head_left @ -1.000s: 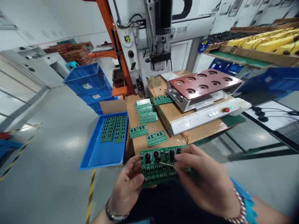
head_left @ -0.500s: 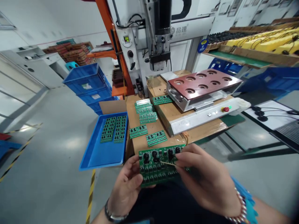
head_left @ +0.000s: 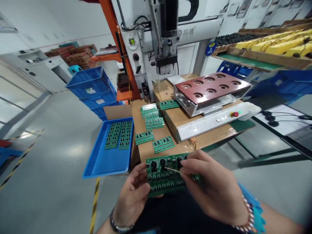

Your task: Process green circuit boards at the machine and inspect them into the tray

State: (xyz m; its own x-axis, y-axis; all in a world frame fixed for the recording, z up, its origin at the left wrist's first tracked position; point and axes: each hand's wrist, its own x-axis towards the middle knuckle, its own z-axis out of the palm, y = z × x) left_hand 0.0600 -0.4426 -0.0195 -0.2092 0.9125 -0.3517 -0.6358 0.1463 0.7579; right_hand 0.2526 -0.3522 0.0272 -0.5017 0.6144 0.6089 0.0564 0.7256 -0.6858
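My left hand (head_left: pixel 133 195) grips the left edge of a green circuit board (head_left: pixel 162 177) with black round parts, held over my lap. My right hand (head_left: pixel 211 190) covers the board's right side and pinches a thin wooden stick (head_left: pixel 172 169), whose tip touches one of the black parts near the board's top. Both hands are closed. A watch sits on my left wrist and a bead bracelet on my right.
More green boards (head_left: pixel 153 125) lie on a cardboard-topped bench (head_left: pixel 146 148). A blue tray (head_left: pixel 104 161) at the left holds two boards. Behind stands a machine with a red holed plate (head_left: pixel 212 85), a red button (head_left: pixel 235 114) and stacked blue crates (head_left: pixel 94 86).
The stick's tip has shifted slightly left along the board's top row of black parts. The board has stayed almost in place in my left hand.
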